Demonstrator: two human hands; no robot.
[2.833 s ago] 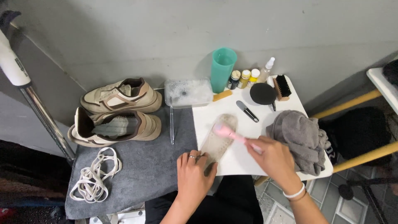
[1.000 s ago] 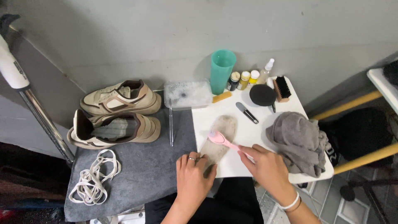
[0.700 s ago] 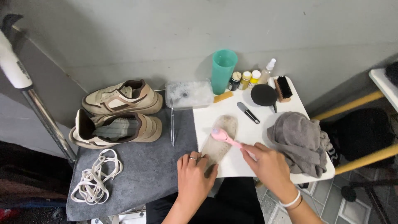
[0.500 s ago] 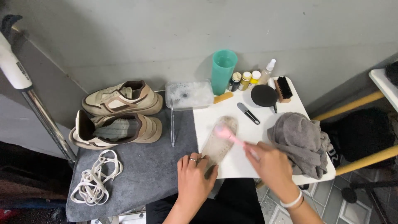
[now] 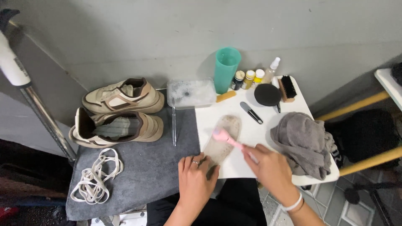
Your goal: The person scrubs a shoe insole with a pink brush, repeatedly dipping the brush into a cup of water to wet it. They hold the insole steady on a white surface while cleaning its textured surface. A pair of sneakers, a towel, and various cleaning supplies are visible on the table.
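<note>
- Pinning the insole's (image 5: 221, 140) near end, the left hand (image 5: 196, 181) lies flat, open.
- Right hand (image 5: 270, 167), closed around a pink brush (image 5: 228, 139), reaches up-left along the insole's slanting length.

Packages and labels, placed from the right grip (image 5: 268, 165) on the pink brush. Far beyond it, at the table's (image 5: 293, 109) back edge: three small bottles (image 5: 248, 79) in a row, one dark and two yellow, all pale-capped, with a clear spray bottle (image 5: 272, 69) just right of them. Left of the bottles, past a green cup, a clear rectangular box (image 5: 191, 93) holding foam. Far left, a white pole carries a small dark label (image 5: 20, 65). No signs or screens.
</note>
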